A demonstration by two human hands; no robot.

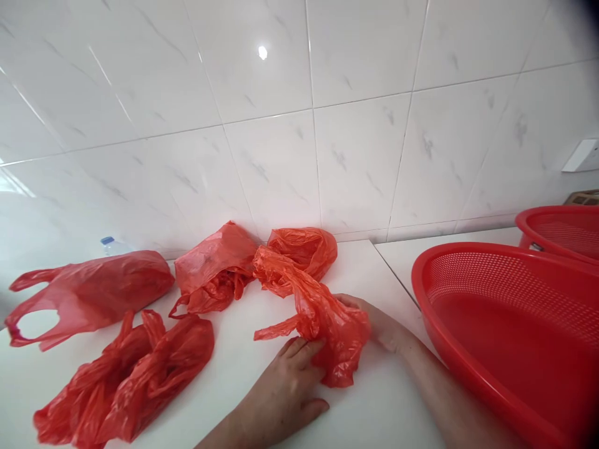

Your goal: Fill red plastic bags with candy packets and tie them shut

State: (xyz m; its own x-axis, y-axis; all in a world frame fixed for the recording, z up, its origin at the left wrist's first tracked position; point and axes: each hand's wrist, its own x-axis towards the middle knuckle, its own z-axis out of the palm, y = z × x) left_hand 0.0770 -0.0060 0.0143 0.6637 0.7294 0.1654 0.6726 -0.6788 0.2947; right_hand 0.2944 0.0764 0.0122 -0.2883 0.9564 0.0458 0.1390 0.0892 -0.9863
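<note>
A crumpled red plastic bag (334, 333) lies bunched on the white tabletop between my hands. My left hand (287, 386) has its fingers bent onto the bag's near left edge, with the thumb lower and off the plastic. From the far right side, my right hand (362, 315) grips the same bag; its fingertips are mostly hidden behind the plastic. One loose handle sticks out to the left above my left hand. The bag's upper end reaches another red bag (311, 249) near the wall, and I cannot tell whether they are joined.
Left of my hands are a filled-looking red bag (116, 284), a rounded one (218, 259) and a twisted heap of red plastic (135, 380). A blue-capped clear bottle (112, 244) is partly hidden. Red perforated baskets (468, 337) stand right, near a tiled wall (360, 149).
</note>
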